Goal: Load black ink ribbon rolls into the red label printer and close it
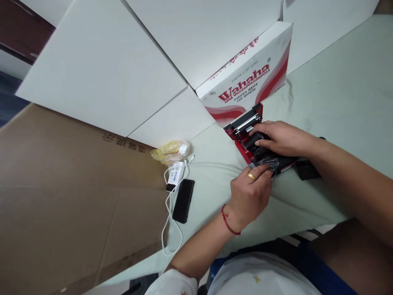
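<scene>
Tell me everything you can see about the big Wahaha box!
The Wahaha carton is white cardboard with swooping red bands and big red letters spelling Wahaha, above smaller words saying purified water for drinking. Wide white panels spread out behind it, but I can't tell whether they are its own flaps. It sits on a pale green cloth, and a red-and-black machine touches or nearly touches its lower front edge.

A dark wooden cabinet [26, 35] sits at the upper left, above what may be a blue floor [9, 96], though that corner is poorly seen. Large white panels [92, 69] meet a brown cardboard sheet [67, 192] and a pale green cloth [337, 94].
</scene>
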Available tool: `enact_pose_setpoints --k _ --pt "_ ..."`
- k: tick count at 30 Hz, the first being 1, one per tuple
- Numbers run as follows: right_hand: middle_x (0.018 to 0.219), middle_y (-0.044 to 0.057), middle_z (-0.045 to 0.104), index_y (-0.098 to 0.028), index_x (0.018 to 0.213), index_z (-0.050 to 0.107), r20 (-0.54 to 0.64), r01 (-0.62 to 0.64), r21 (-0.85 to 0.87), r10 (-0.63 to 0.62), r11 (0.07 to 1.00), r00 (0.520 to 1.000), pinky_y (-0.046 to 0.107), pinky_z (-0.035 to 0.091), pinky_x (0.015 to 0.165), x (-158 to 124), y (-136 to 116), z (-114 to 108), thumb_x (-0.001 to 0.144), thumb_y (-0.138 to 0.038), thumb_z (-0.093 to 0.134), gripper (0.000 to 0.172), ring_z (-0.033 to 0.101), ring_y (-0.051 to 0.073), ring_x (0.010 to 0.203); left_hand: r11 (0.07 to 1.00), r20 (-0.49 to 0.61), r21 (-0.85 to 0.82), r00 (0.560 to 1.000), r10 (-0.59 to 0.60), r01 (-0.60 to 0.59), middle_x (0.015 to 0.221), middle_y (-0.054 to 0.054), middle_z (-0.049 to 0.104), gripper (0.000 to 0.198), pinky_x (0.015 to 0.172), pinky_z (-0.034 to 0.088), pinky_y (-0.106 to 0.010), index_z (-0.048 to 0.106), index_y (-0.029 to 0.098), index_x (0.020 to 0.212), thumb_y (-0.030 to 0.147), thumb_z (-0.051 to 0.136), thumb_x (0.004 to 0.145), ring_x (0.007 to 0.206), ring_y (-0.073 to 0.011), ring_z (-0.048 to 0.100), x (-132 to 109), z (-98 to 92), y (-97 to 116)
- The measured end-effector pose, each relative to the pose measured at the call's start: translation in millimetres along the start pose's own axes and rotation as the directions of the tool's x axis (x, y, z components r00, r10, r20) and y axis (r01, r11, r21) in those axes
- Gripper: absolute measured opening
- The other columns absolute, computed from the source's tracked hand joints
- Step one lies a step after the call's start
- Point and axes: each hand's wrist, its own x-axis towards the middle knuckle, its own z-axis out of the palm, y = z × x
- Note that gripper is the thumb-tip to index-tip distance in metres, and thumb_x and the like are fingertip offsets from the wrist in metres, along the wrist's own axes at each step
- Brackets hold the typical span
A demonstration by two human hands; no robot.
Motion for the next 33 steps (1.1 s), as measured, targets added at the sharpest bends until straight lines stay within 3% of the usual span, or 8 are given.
enact_pose_setpoints --k 7,11,15,19,22,25,28,33 --pt "0.125 0.011 0.074 -0.023 0.120 0.075 0.067 0.063 -0.226 -0.049 0.972 0.997 0.044 0.048 0.097 10.1 0.9 4.3 0.087 -0.020 0.057 0.037 0.059 0.032 0.122 0.999 -0.015 0.040 0.999 0.030 -0.030 0.116 -0.008 0.081 0.023 0.075 0.061 -0.032 0.074 0.022 0.111 0.015 0.054 0.102 0.086 -0.0184 0.073 3.7 -3.4 -0.1" --pt "0.120 0.012 0.076 -0.027 0.110 0.081 -0.008 0.013 -0.327 -0.017 0.945 1.000 0.050 0.045 0.087 11.9 -1.2 12.2 0.088 -0.020 0.054 0.035 0.053 0.038 0.118 0.999 0.001 0.036 1.000 0.024 -0.024 0.118 -0.009 0.081 0.024 0.077 0.061 -0.033 0.073 0.022 0.115 0.014 0.054 0.102 0.089 -0.0190 0.074 5.7 -3.2 -1.5" --pt "0.123 0.013 0.076 -0.025 0.116 0.080 -0.024 0.006 -0.356 -0.016 0.935 1.000 0.050 0.046 0.085 13.6 -1.5 13.4 0.090 -0.023 0.055 0.036 0.053 0.039 0.116 1.000 0.021 0.028 1.000 0.000 0.000 0.121 -0.011 0.080 0.027 0.084 0.063 -0.034 0.073 0.022 0.117 0.015 0.051 0.102 0.097 -0.0203 0.076 7.3 -1.2 -1.3" --pt "0.119 0.010 0.077 -0.025 0.118 0.079 0.008 0.004 -0.231 -0.002 0.973 1.000 0.046 0.049 0.088 4.9 -1.4 -9.6 0.094 -0.032 0.055 0.034 0.063 0.034 0.108 0.999 0.009 0.050 1.000 0.014 -0.014 0.123 -0.009 0.080 0.029 0.092 0.065 -0.032 0.072 0.022 0.120 0.015 0.051 0.102 0.105 -0.0204 0.078 7.7 -1.8 1.4" --pt "0.106 0.009 0.079 -0.026 0.114 0.079 -0.175 -0.121 -0.101 0.102 0.987 0.979 0.046 0.051 0.088 -5.3 -3.2 -30.2 0.100 -0.039 0.046 0.038 0.069 0.031 0.098 0.997 0.014 0.068 1.000 0.019 -0.020 0.125 -0.009 0.080 0.029 0.090 0.066 -0.030 0.071 0.021 0.122 0.015 0.052 0.102 0.104 -0.0192 0.079 5.2 -3.6 5.8" --pt "0.130 0.013 0.074 -0.020 0.135 0.071 -0.419 -0.001 -0.083 -0.034 0.997 0.908 0.053 0.048 0.106 -6.9 -2.8 -31.8 0.103 -0.044 0.043 0.049 0.062 0.036 0.123 0.992 0.055 0.123 0.998 0.026 -0.032 0.128 -0.008 0.079 0.031 0.087 0.067 -0.027 0.070 0.019 0.128 0.018 0.052 0.102 0.099 -0.0169 0.080 1.5 -3.6 12.7" --pt "0.144 0.017 0.065 -0.016 0.150 0.059 -0.418 0.204 -0.095 -0.225 0.974 0.880 0.058 0.042 0.116 0.1 1.0 -18.0 0.102 -0.047 0.047 0.059 0.049 0.036 0.141 0.979 0.134 0.201 0.991 0.008 -0.035 0.139 -0.009 0.074 0.036 0.085 0.067 -0.026 0.067 0.018 0.134 0.019 0.052 0.102 0.095 -0.0146 0.080 -0.9 -2.1 20.6" --pt "0.121 0.015 0.068 -0.020 0.141 0.069 -0.448 0.133 -0.208 -0.215 0.969 0.868 0.060 0.044 0.108 5.3 -0.4 -2.6 0.101 -0.052 0.050 0.054 0.047 0.040 0.133 0.961 0.211 0.274 0.977 -0.030 -0.030 0.146 -0.009 0.070 0.041 0.085 0.067 -0.025 0.064 0.019 0.140 0.018 0.055 0.100 0.098 -0.0144 0.079 -0.3 -0.3 29.8"
